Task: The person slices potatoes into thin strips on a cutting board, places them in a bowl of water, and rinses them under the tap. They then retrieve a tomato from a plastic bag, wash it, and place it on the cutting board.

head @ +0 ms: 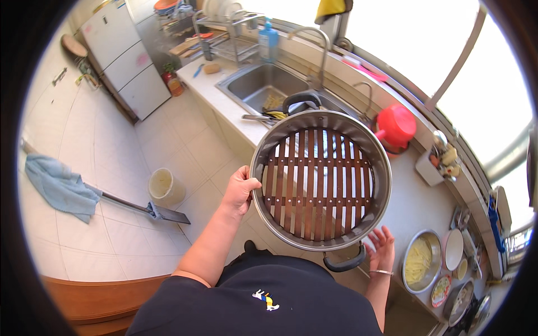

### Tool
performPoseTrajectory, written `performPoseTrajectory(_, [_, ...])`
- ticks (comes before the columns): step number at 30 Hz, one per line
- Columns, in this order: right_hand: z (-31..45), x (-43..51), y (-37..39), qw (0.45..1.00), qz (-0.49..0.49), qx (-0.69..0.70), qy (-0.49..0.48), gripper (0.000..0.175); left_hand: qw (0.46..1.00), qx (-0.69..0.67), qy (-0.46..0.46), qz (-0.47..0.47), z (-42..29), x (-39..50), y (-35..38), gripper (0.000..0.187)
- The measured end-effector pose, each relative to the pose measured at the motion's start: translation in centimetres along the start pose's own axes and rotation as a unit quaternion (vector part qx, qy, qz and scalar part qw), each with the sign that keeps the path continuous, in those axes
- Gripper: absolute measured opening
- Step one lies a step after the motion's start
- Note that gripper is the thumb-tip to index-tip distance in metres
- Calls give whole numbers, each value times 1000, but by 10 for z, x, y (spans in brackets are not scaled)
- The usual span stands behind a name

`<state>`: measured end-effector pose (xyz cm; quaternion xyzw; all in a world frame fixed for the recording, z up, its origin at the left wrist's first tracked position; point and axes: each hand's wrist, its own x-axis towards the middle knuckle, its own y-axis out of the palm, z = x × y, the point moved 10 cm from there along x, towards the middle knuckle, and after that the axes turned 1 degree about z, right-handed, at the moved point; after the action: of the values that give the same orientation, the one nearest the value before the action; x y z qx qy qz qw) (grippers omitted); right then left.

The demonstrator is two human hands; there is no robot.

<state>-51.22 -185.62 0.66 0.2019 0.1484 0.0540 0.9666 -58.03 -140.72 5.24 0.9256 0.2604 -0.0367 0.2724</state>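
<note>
A round steel steamer tier (384, 168) with a slatted, riveted brown rack (319, 185) is held up before my body, near the counter's edge. Through the gaps between the slats, light surfaces show. My left hand (241, 190) grips its left rim, thumb over the edge. My right hand (381, 245), with a bracelet at the wrist, is beside the lower right of the steamer tier, fingers apart and holding nothing. One black handle (345, 261) sticks out near that hand; the other black handle (301, 101) is on the far side, towards the sink.
Behind the steamer is a steel sink (239, 86) with a tall faucet (325, 46). A red plastic dipper (397, 122) and a utensil holder (429, 168) stand along the window side. At right are a bowl of pale cut strips (418, 260) and other dishes. A bucket (167, 187) stands on the floor.
</note>
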Motion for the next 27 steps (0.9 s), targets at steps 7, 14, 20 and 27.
performPoseTrajectory(7, [-22,112,293,955,284,69,44,71,993,-39,82,-76,-123,-8,-143,25])
performPoseTrajectory(14, [-129,131,528,919,322,29,225,42,955,-80,172,-227,-211,-46,-296,25])
performPoseTrajectory(20, [-216,218,680,830,539,22,139,36,907,-41,191,-373,-226,-38,-411,27])
performPoseTrajectory(27, [-193,124,905,828,542,53,134,18,843,-24,161,-513,-283,-18,-517,16])
